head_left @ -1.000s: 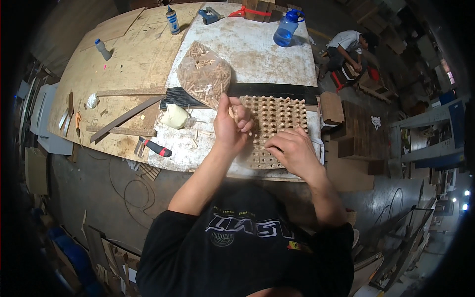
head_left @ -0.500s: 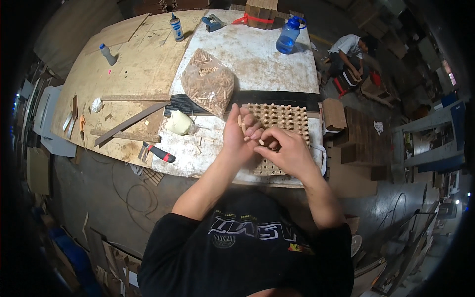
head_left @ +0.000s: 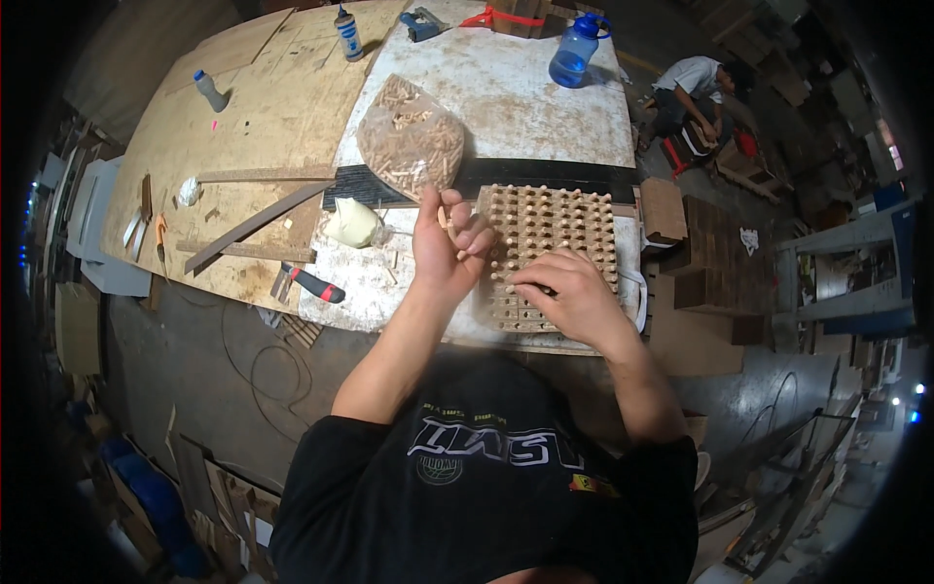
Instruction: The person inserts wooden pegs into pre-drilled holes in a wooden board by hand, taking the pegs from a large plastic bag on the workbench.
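Observation:
A wooden board point(head_left: 559, 229) studded with rows of short dowel pegs lies on the white bench top point(head_left: 506, 92). My left hand point(head_left: 446, 245) hovers at the board's left edge, closed on a few loose wooden dowels. My right hand point(head_left: 567, 295) rests on the board's near rows, fingertips pinching a dowel at a hole. A clear plastic bag of dowels point(head_left: 411, 143) lies just beyond my left hand.
A glue bottle lying on its side point(head_left: 354, 224) and a red-handled tool point(head_left: 315, 284) sit left of the board. Wood strips point(head_left: 255, 224), a blue water jug point(head_left: 575, 54) and glue bottles point(head_left: 347, 33) lie farther off. Another person point(head_left: 693, 86) crouches at the far right by stacked wood blocks point(head_left: 715, 255).
My right hand met my left hand to take a dowel, then moved back down to the board's near rows. My left hand stayed at the left edge.

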